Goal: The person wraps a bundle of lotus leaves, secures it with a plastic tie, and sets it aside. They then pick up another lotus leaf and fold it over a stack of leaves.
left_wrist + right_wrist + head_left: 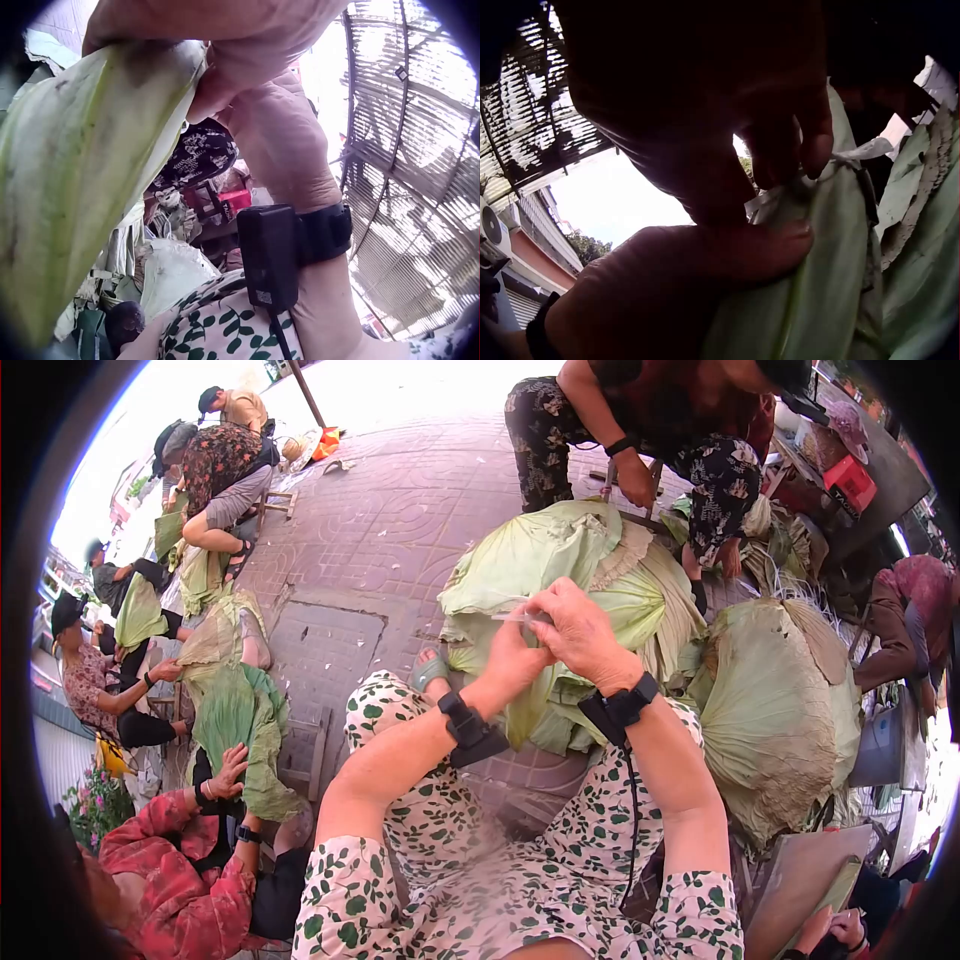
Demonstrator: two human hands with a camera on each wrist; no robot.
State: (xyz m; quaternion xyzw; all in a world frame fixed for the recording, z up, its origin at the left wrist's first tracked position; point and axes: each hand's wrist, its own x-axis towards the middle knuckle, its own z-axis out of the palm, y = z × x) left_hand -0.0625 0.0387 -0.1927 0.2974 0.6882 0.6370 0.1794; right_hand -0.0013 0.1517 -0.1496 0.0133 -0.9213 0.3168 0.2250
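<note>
In front of my knees, my left hand (514, 663) grips the gathered end of a bundle of large pale green leaves (82, 157). The left thumb (780, 246) lies along the leaves in the right wrist view. My right hand (578, 632) meets it from the other side, its fingers pinching a thin whitish strip (866, 150) at the bundle's neck. A loose end of that strip sticks out to the left of the hands in the head view. Much of the right hand is in dark shadow in its own wrist view.
A big heap of leaves (545, 550) lies just beyond my hands. Another large leaf pile (765, 710) stands at my right. A person in floral trousers (720, 475) sits opposite; several others handle leaves along the left. Paved ground (370, 540) spreads between them.
</note>
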